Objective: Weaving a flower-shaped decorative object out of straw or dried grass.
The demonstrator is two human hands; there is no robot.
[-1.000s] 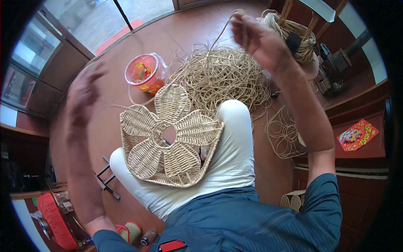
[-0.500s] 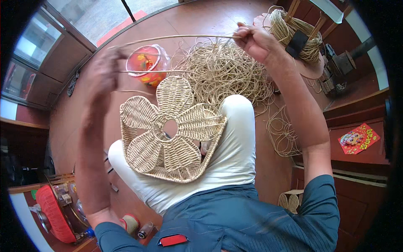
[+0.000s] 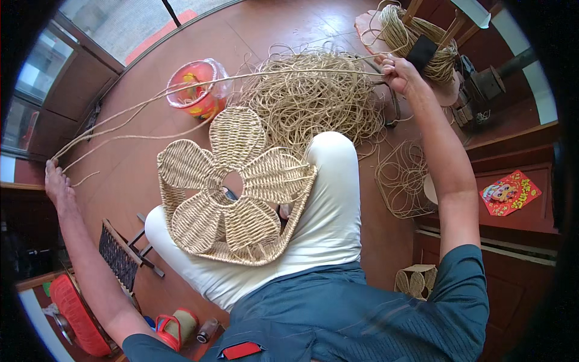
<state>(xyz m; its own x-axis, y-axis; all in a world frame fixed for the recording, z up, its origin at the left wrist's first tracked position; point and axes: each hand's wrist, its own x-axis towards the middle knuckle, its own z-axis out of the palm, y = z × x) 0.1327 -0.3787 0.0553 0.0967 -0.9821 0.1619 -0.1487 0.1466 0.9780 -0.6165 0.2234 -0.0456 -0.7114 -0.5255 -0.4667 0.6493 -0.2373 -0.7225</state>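
Observation:
My arms are spread wide, with long strands of tan cord (image 3: pixel 241 76) stretched between my hands. At the far left, my left hand (image 3: pixel 59 184) is closed round several strands, and a short loose end hangs beside it. My right hand (image 3: pixel 399 73) pinches the cord at the upper right, beyond the big tangle of loose cord (image 3: pixel 307 102). Across my lap rests a woven flower-shaped piece (image 3: pixel 259 226), with five petals round an open centre and a woven rim along its lower side. Neither hand touches it.
A red lined bucket (image 3: pixel 202 110) stands left of the tangle. Coiled cord (image 3: pixel 401 30) hangs on a wooden frame at the upper right, beside a black phone-like slab (image 3: pixel 421 53). A low woven-seat stool (image 3: pixel 119 256) and a red fan (image 3: pixel 75 314) are at lower left.
My left hand has swung outward to the far left and down, drawing the strands out longer. My right hand has moved a little right and down, still pinching cord.

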